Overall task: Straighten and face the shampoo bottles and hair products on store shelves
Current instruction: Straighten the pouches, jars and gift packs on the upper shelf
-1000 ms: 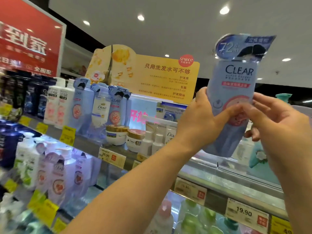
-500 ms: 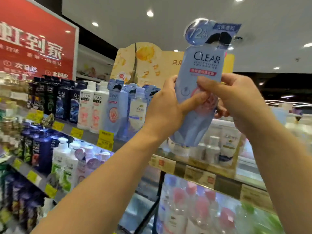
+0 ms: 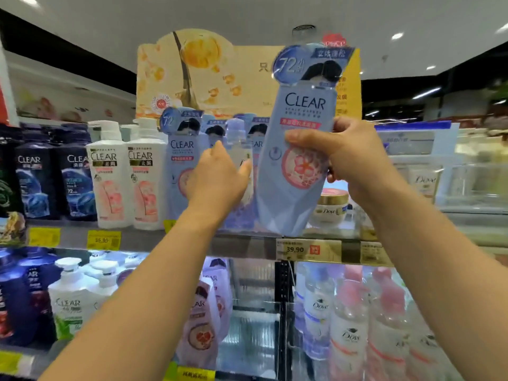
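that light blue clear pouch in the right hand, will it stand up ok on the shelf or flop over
The CLEAR pouch looks like a soft refill bag, creased near its base, so it probably flexes under the right hand. Its tall card topper likely makes it top-heavy and tip-prone. The matching pouches on the shelf stand packed together, so it likely needs neighbours for support.

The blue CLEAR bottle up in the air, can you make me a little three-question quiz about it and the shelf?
1. True or false: the right hand holds the light blue CLEAR bottle above the shelf edge.
2. What is the left hand doing? A) gripping a white bottle B) reaching open toward the blue CLEAR bottles on the shelf C) resting on a price tag
3. Fill in: the price tag below the held bottle reads ____.

Key: 1 true; 2 B; 3 39.90
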